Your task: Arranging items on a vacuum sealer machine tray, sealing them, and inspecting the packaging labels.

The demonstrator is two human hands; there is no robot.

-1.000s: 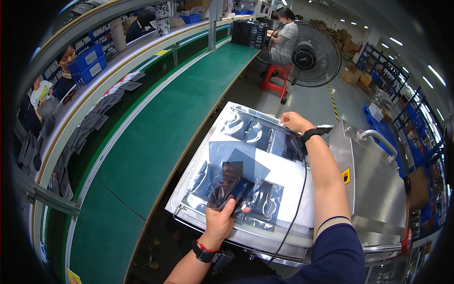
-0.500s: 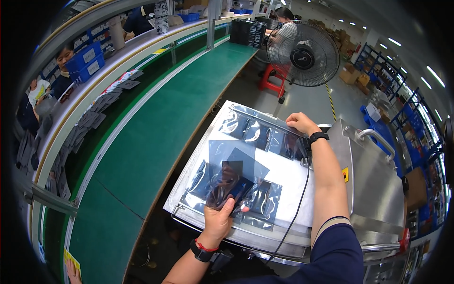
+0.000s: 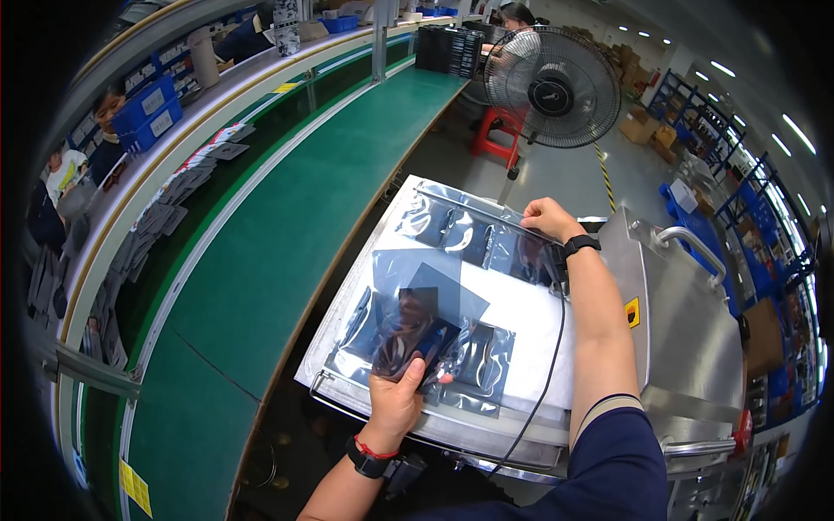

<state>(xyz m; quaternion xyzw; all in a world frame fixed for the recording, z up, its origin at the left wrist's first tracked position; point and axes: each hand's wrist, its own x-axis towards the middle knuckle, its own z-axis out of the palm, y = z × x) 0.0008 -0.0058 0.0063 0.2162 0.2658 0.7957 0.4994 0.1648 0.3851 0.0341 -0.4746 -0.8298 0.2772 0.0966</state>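
My left hand (image 3: 397,401) is closed on a few smoky, see-through anti-static bags (image 3: 408,334), thumb on top, above the near left part of a white work surface (image 3: 534,334). Dark flat contents show through the shiny film. Beneath and beside them lie more filled bags (image 3: 486,365). At the far right edge, my right hand (image 3: 547,217) has its fingers curled together beside a row of filled bags (image 3: 465,233) along a metal bar. What its fingertips pinch, if anything, is hidden. A black cable (image 3: 556,347) runs down over the surface near my right forearm.
A steel machine lid (image 3: 686,304) with a bar handle (image 3: 695,247) stands at right. Left runs a green conveyor belt (image 3: 261,252) with a yellow sheet (image 3: 135,488). A fan (image 3: 552,91) and red stool (image 3: 497,139) stand beyond. People work at the far benches.
The view has shifted slightly. Both my hands keep nearly the same places on the bags and at the far edge. Another person's hand has left the yellow sheet at lower left.
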